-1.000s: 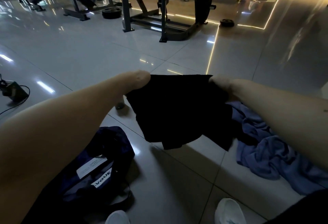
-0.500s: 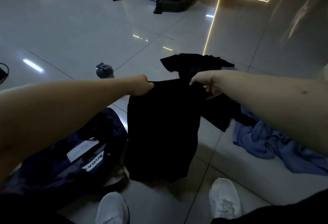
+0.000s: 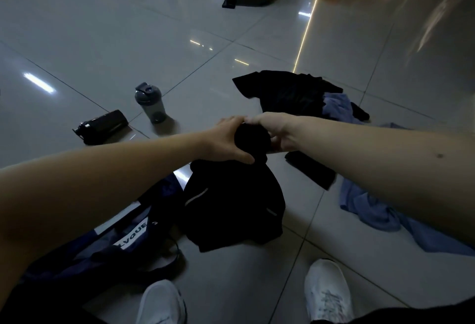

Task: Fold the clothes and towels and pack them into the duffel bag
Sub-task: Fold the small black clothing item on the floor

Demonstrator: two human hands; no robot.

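- Head view: the left grip [image 3: 226,141] and right grip [image 3: 272,131] meet at centre. Both clutch the bunched top of a black garment [image 3: 231,208], whose long axis runs 12 to 6 o'clock.
- The bag [image 3: 123,241] lies at 8 o'clock from the garment, just beside it and nearer the left grip. Its mouth looks open, but the contents are too dim to tell.
- A towel [image 3: 372,208] lies unfolded at 3 o'clock and a shirt [image 3: 288,92] at 12.
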